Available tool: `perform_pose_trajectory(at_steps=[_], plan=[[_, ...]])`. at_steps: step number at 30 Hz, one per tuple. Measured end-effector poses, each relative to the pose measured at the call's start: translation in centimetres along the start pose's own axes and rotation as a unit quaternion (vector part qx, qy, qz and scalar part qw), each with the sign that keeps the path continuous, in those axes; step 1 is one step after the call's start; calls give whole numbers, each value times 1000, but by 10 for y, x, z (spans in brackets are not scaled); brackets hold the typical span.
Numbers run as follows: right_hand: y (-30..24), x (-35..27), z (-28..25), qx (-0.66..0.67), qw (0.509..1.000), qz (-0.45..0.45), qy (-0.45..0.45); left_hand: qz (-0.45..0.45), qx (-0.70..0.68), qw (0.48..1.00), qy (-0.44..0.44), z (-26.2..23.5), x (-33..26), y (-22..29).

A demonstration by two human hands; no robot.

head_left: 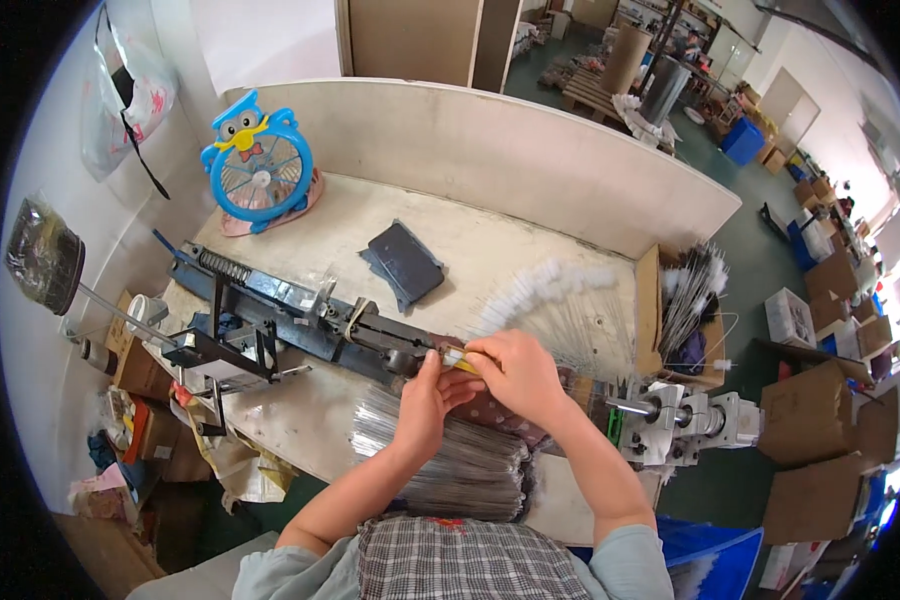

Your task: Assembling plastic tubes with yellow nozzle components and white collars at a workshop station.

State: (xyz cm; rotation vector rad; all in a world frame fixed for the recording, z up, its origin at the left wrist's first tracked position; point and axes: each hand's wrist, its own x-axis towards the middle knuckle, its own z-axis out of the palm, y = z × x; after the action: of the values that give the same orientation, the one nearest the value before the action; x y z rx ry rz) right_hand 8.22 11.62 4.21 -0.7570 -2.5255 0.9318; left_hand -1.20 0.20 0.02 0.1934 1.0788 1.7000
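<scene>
My left hand point(428, 405) and my right hand point(520, 375) meet at the near end of a long dark metal bench machine point(300, 310). Between their fingertips is a small yellow-and-white piece point(459, 360), too small to name. The right hand's fingers are closed on it from the right. My left thumb and fingers pinch it at its left end, close to the machine's round metal knob point(402, 362). Just below the hands lies a thick bundle of thin metal wires point(460, 465). Beyond them, thin wire brushes with white tips point(550, 295) are fanned over the table.
A dark flat pad point(405, 262) and a blue cartoon fan point(260, 175) sit farther back, before a low white partition point(490, 130). At right are a cardboard box of wire brushes point(685, 310) and a metal clamp mechanism point(685, 420). A black bracket point(235, 370) stands left.
</scene>
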Motion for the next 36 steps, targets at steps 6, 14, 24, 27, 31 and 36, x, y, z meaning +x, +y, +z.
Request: perform_pose_trajectory(at_steps=[6,14,24,27,31,36], plan=[[-21,-8,24,-157,974,-99,128,50,-115,992,7,8,-5,-2],[-13,-15,15,-169,952,-160,201,69,-120,990,37,8,2,-16],[1,-22,1,-149,956,-170,188,79,-114,989,49,14,1,-15],[-6,-18,3,-155,955,-189,167,91,-116,988,37,3,6,-21],[-4,-18,4,-146,961,-182,149,78,-134,987,43,10,3,-16],[-2,-22,1,-147,961,-174,156,62,-160,984,48,13,-2,-12]])
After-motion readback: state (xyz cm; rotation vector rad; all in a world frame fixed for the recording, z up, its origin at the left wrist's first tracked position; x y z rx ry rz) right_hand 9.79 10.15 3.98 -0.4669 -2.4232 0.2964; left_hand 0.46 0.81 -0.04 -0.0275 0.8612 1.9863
